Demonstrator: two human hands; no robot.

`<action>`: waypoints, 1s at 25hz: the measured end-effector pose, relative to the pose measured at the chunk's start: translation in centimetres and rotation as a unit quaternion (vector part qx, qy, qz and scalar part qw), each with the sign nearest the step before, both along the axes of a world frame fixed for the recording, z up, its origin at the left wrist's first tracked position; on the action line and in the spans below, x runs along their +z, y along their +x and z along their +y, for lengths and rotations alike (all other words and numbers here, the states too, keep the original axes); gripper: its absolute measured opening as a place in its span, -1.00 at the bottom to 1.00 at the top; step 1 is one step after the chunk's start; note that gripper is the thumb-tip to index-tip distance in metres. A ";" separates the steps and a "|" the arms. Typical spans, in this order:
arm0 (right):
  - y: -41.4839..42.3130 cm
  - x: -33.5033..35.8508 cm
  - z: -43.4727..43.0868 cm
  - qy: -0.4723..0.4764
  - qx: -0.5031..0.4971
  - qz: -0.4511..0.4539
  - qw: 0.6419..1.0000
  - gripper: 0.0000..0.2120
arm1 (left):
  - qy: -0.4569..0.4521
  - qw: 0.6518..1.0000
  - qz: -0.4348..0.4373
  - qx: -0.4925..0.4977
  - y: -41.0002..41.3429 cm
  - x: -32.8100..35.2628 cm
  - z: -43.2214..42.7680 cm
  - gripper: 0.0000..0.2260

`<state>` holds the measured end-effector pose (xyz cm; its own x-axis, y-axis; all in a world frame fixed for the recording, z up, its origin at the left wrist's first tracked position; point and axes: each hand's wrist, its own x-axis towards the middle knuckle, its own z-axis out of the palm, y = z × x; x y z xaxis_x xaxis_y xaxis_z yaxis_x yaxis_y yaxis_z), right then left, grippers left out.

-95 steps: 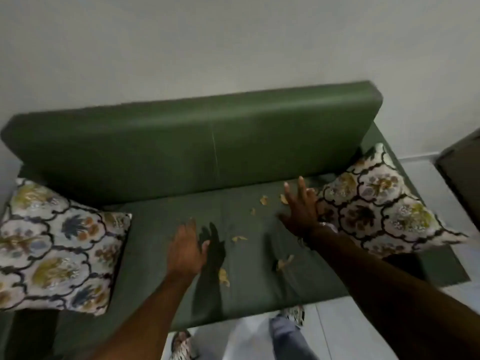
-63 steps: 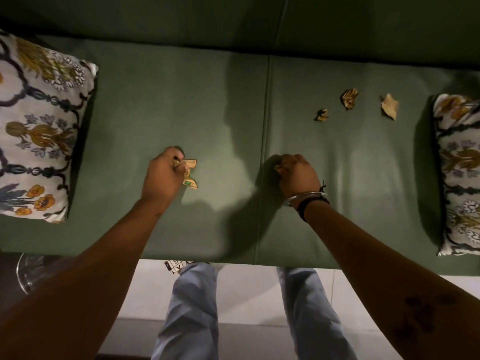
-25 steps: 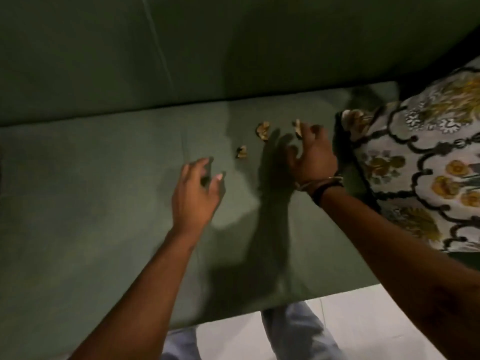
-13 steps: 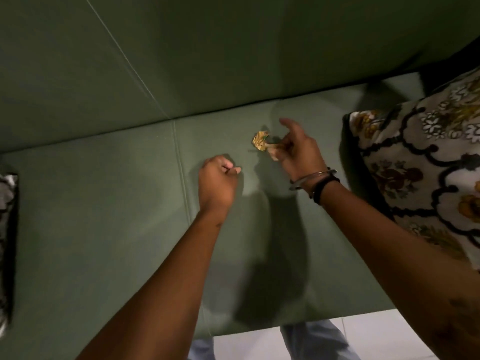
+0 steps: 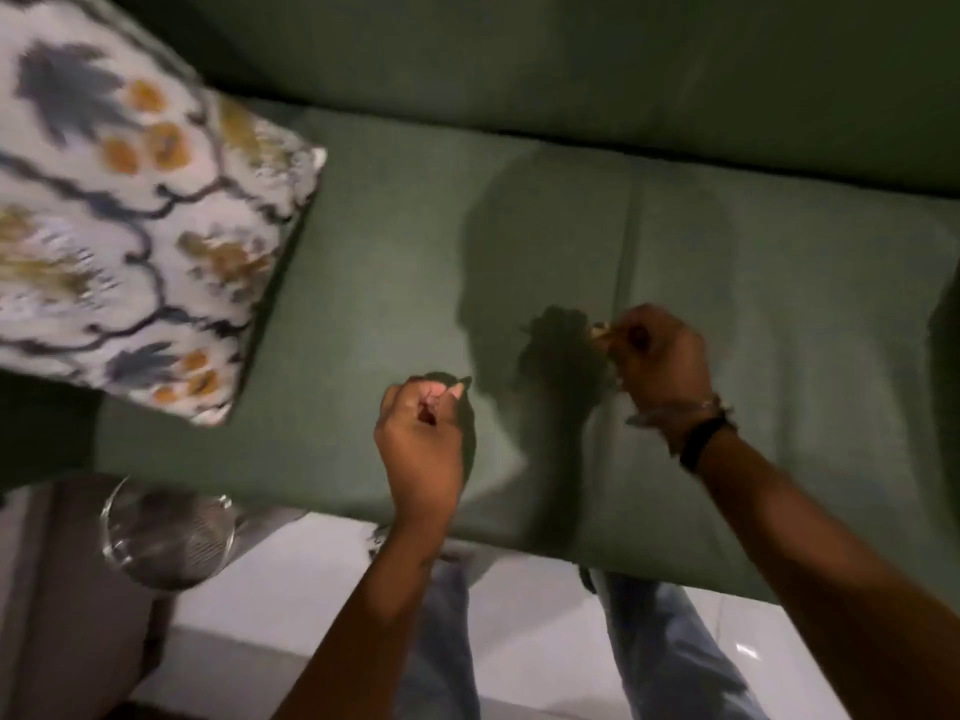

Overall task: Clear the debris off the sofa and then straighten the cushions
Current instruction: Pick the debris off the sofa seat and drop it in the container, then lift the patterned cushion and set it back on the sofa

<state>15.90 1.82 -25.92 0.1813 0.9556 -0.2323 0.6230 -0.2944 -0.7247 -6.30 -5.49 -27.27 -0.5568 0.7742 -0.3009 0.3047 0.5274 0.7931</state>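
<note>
The green sofa seat fills the view, and no loose scraps show on it. My right hand hovers over the seat right of centre, fingers pinched on small tan debris scraps that peek out at its fingertips. My left hand is curled into a fist near the seat's front edge; whatever it holds is hidden. A white floral cushion lies tilted at the sofa's left end. The right cushion is out of view.
A round wire-mesh bin stands on the floor at lower left beside a grey surface. My jean-clad legs stand on white floor tiles in front of the sofa. The backrest runs along the top.
The view has swung left, bringing the left cushion and bin into sight. My right hand has lifted the last scraps off the seat and both hands have drawn back toward the front edge.
</note>
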 end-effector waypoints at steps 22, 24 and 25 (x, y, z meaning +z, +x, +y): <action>-39.2 7.3 10.5 0.142 0.030 0.187 0.972 -0.54 | 0.105 0.948 -0.223 0.203 -32.9 7.8 -1.6 -0.32; -39.7 6.8 19.3 0.005 0.062 0.279 0.958 -0.28 | 0.202 0.921 -0.263 0.203 -32.8 9.7 3.4 -0.34; -40.0 6.3 21.7 -0.051 0.116 0.280 0.951 -0.21 | 0.239 0.912 -0.257 0.213 -32.5 10.2 5.3 -0.38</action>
<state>-24.05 23.49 -19.66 -0.2117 0.9222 -0.3235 0.2034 -0.2822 -0.9376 -38.77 -0.21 -17.12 -0.7184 0.6315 -0.2918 -0.3237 0.0679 0.9437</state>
